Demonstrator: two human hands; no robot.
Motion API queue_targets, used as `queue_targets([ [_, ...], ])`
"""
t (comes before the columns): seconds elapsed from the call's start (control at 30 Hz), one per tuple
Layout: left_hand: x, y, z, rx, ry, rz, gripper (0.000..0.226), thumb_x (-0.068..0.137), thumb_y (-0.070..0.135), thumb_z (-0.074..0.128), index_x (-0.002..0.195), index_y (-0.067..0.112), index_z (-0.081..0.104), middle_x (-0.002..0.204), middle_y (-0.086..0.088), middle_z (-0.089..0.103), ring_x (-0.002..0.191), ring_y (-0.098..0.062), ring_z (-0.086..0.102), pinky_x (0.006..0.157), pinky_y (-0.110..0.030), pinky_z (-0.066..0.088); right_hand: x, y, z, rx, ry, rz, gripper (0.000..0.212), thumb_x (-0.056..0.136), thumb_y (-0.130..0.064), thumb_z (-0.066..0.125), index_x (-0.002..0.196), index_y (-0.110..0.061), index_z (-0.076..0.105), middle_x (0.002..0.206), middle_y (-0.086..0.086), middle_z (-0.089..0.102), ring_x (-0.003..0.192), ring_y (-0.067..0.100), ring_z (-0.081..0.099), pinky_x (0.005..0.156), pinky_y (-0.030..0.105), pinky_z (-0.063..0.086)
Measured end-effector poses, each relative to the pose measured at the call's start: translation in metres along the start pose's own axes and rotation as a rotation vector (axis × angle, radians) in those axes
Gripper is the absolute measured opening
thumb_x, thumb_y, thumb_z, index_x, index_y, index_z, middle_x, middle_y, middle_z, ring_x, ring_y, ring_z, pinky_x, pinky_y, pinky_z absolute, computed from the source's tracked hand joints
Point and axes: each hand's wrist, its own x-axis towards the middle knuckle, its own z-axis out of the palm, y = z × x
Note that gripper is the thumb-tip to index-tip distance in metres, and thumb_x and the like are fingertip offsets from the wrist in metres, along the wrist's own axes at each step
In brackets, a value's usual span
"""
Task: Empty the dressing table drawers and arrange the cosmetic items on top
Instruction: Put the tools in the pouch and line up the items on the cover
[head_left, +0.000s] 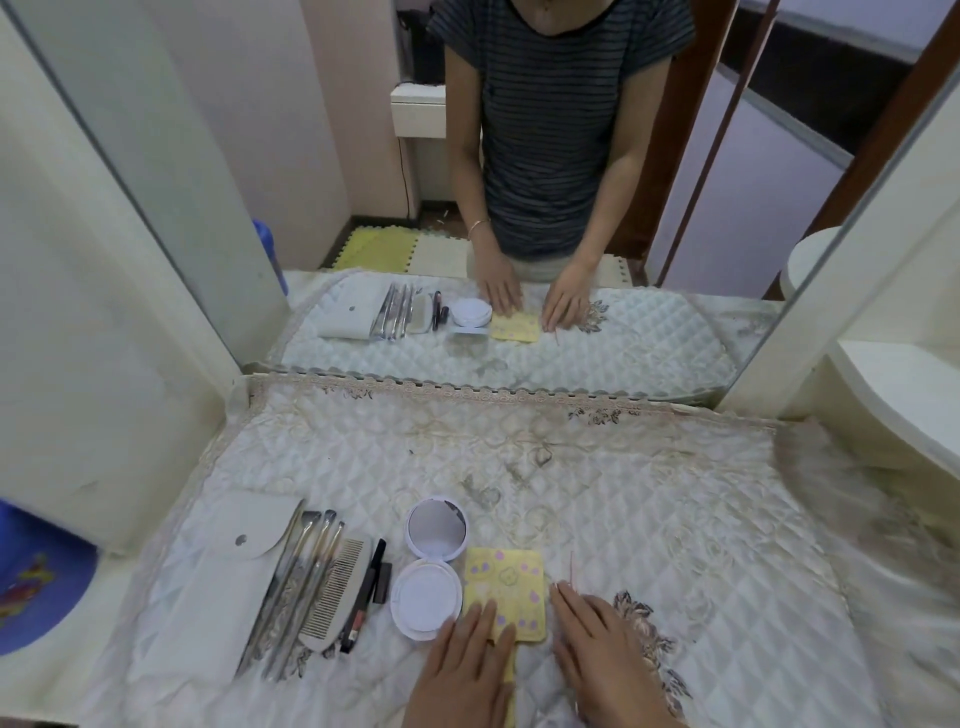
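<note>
As left fingers (485, 621) press the yellow mirror (506, 577), right hand (597, 644) seemingly lies flat

Glossy quilted satin table cover (649, 519)

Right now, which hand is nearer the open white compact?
Left. The left hand lies just beside the compact, fingers on the yellow patterned item; the right hand is beyond that item's other edge.

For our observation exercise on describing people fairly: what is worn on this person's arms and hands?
The left hand and right hand are bare: no gloves, no sleeves over the forearms. The mirror shows a short-sleeved dark striped T-shirt and a thin bracelet on the left wrist.
</note>
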Motion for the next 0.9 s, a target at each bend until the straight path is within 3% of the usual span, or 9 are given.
queue_targets([
  [0.1,0.001,0.0,-0.001,0.065,0.076,-0.014,0.04,0.093,0.028,0.018,0.115,0.026,0.052,0.151,-0.001,0.027,0.145,-0.019,0.008,0.115,-0.034,0.01,0.0,0.0,0.007,0.025,0.047,-0.065,0.054,0.094,-0.041,-0.001,0.122,-0.025,0.042,0.149,-0.009,0.019,0.091,0.014,0.042,0.081,0.024,0.045],
  [0.2,-0.001,-0.001,-0.002,0.1,0.104,-0.027,0.041,0.096,0.023,0.015,0.116,0.026,0.05,0.156,-0.004,0.01,0.146,-0.017,0.002,0.114,-0.032,0.011,0.001,0.003,0.012,0.022,0.098,-0.144,0.055,0.093,-0.039,0.0,0.145,-0.027,0.013,0.155,-0.01,-0.015,0.091,0.015,0.042,0.088,0.026,0.032],
  [0.37,-0.009,0.002,-0.014,0.084,0.038,-0.117,0.043,0.095,0.04,0.017,0.121,0.028,0.049,0.146,0.003,0.029,0.144,-0.013,0.006,0.111,-0.027,0.012,0.005,0.009,0.013,0.025,0.115,-0.128,0.054,0.094,-0.038,0.003,0.119,-0.016,0.046,0.155,-0.015,-0.013,0.097,0.013,0.044,0.11,0.012,0.007],
  [0.43,-0.015,0.004,-0.014,0.135,0.012,-0.076,0.04,0.09,0.046,0.029,0.12,0.029,0.05,0.138,0.005,0.044,0.145,-0.014,0.005,0.112,-0.028,0.01,0.006,0.01,0.015,0.017,0.106,-0.128,0.056,0.094,-0.04,0.0,0.119,-0.017,0.045,0.156,-0.017,-0.004,0.095,0.012,0.043,0.107,0.014,0.022],
  [0.5,-0.019,0.008,-0.01,0.179,-0.022,-0.054,0.038,0.088,0.045,0.033,0.119,0.03,0.05,0.14,0.006,0.043,0.145,-0.014,-0.002,0.114,-0.029,0.007,0.007,0.012,0.015,0.034,0.129,-0.112,0.057,0.094,-0.043,-0.002,0.117,-0.02,0.045,0.145,-0.017,0.025,0.089,0.012,0.041,0.08,0.016,0.049],
  [0.63,-0.02,0.016,-0.009,0.158,-0.041,-0.091,0.048,0.094,0.04,0.009,0.124,0.029,0.045,0.158,0.003,-0.007,0.145,-0.013,-0.007,0.115,-0.027,-0.001,0.003,0.008,0.005,0.064,0.035,-0.075,0.055,0.095,-0.042,-0.002,0.118,-0.025,0.044,0.128,-0.015,0.037,0.1,0.01,0.042,0.075,0.023,0.053],
  [0.73,-0.017,0.018,-0.012,0.159,-0.051,-0.103,0.039,0.094,0.036,0.023,0.124,0.027,0.044,0.158,0.001,-0.009,0.145,-0.013,-0.007,0.115,-0.026,-0.002,-0.001,0.01,0.007,0.072,0.0,-0.074,0.054,0.094,-0.045,0.001,0.132,-0.026,0.034,0.153,-0.017,0.01,0.139,0.0,0.013,0.11,0.026,0.017],
  [0.8,-0.016,0.018,-0.015,0.147,-0.084,-0.102,0.046,0.079,0.037,0.039,0.124,0.026,0.046,0.157,-0.001,0.005,0.145,-0.014,-0.008,0.115,-0.026,-0.002,-0.002,0.01,0.005,0.064,-0.022,-0.09,0.053,0.094,-0.044,0.002,0.136,-0.027,0.029,0.154,-0.018,-0.005,0.14,-0.005,-0.009,0.113,0.02,-0.006],
  [0.9,-0.017,0.02,-0.02,0.119,-0.084,-0.105,0.041,0.086,0.036,0.034,0.124,0.024,0.046,0.157,0.001,0.007,0.145,-0.015,-0.008,0.114,-0.026,0.001,-0.009,0.014,0.006,0.059,0.01,-0.145,0.053,0.094,-0.042,0.002,0.146,-0.028,0.003,0.154,-0.017,-0.014,0.141,-0.002,-0.01,0.115,0.021,-0.008],
])
